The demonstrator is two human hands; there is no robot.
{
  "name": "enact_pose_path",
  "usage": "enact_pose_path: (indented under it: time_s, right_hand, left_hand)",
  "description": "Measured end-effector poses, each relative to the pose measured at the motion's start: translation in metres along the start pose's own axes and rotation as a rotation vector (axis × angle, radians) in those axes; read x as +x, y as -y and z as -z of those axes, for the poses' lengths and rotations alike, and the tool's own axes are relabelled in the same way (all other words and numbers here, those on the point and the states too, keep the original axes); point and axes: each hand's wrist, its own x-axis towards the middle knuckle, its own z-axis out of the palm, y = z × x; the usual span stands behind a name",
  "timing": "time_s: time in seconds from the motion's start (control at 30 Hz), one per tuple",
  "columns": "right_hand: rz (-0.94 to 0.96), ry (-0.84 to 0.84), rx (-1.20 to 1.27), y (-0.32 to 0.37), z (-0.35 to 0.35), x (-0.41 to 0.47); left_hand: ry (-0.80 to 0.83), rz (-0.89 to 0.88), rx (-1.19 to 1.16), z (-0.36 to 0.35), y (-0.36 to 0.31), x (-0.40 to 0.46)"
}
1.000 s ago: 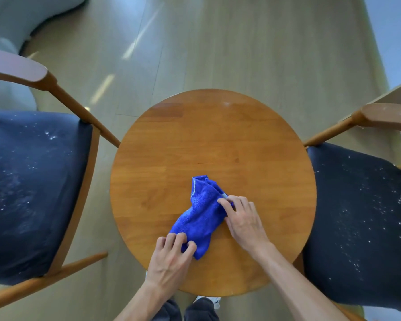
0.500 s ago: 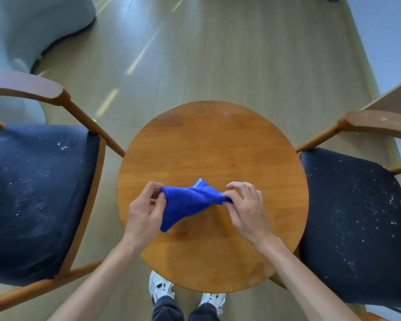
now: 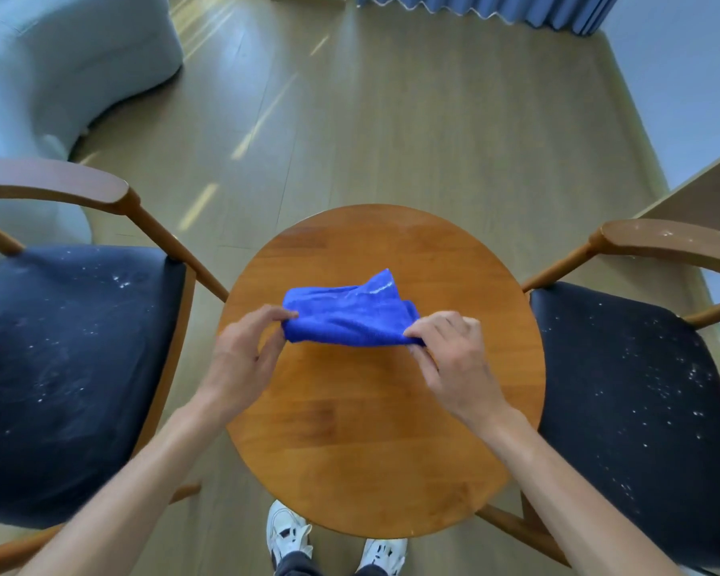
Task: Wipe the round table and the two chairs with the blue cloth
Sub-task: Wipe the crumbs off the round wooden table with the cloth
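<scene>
The blue cloth is stretched between my two hands just above the round wooden table. My left hand pinches its left end and my right hand pinches its right end. A far corner of the cloth sticks up. The left chair and the right chair have dark seats speckled with white dust, and the right chair's wooden armrest also carries white specks.
A pale blue-grey sofa stands at the far left on the wooden floor. Blue curtains hang at the far end. A light wooden panel rises behind the right chair. My white shoes show under the table's near edge.
My hands lifted the bunched cloth off the table and pulled it apart sideways, spreading it wider. The view tilted up, showing more of the floor and curtains.
</scene>
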Motion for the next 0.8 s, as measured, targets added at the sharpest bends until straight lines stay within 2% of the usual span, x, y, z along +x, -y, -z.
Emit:
enact_pose_path:
  time_s: [0.17,0.3,0.5,0.57,0.63,0.73,0.8]
  right_hand:
    - [0.048,0.275,-0.032,-0.002,-0.023,-0.054]
    - [-0.002,0.316,0.033,-0.009,-0.030,-0.068]
    - [-0.245,0.164,0.008,-0.009,-0.057,-0.023]
    - [-0.265,0.156,0.014,-0.008,-0.064,-0.014]
    - [-0.181,0.195,0.027,-0.007,-0.069,-0.016]
    - [0.026,0.278,0.053,-0.003,-0.077,-0.031]
    - [0.140,0.408,0.035,0.002,-0.088,-0.039]
  left_hand:
    - [0.258,0.081,0.065,-0.037,0.029,-0.059]
    - [0.340,0.190,-0.049,-0.049,0.039,-0.070]
    - [0.156,0.544,-0.092,-0.071,0.046,-0.011]
    - [0.077,0.666,-0.134,-0.075,0.049,0.004]
    - [0.046,0.713,-0.145,-0.076,0.054,0.008]
    - [0.114,0.711,-0.132,-0.076,0.058,-0.003]
    - [0.128,0.710,-0.112,-0.078,0.064,-0.014]
